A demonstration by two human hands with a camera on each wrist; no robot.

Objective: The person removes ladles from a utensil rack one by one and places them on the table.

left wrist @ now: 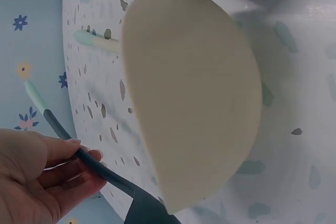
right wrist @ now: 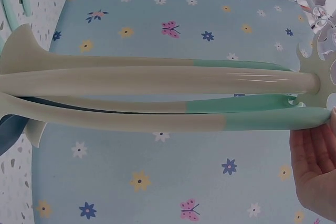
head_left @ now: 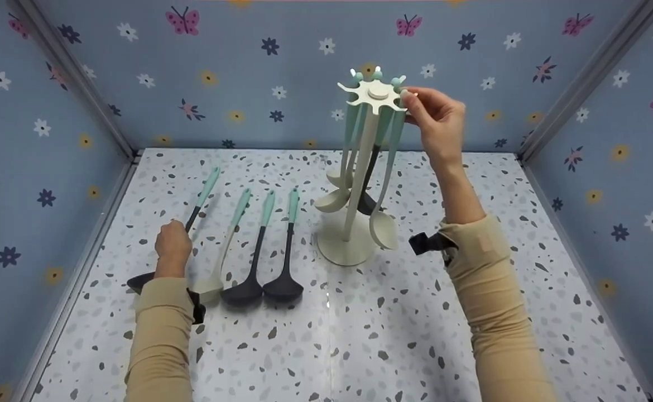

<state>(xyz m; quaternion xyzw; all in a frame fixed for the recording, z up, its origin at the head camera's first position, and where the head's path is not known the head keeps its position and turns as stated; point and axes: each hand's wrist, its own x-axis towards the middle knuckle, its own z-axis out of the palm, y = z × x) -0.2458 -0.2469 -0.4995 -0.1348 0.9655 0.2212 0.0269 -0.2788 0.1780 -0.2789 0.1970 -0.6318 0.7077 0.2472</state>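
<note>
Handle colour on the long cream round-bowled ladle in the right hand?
The slender handle is plain mint green; right wrist view shows it best.

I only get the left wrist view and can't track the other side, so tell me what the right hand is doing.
Observer: The right hand pinches a cream ladle by its upper end, at the top of the stand.
Operator: My view shows no stand. Place it for me.
Observer: In the head view, it stands just right of the rightmost lying ladle, which is dark.
Operator: Tell me whether anything dark hangs on it.
Observer: Yes, a dark tool hangs there among cream ones.
</note>
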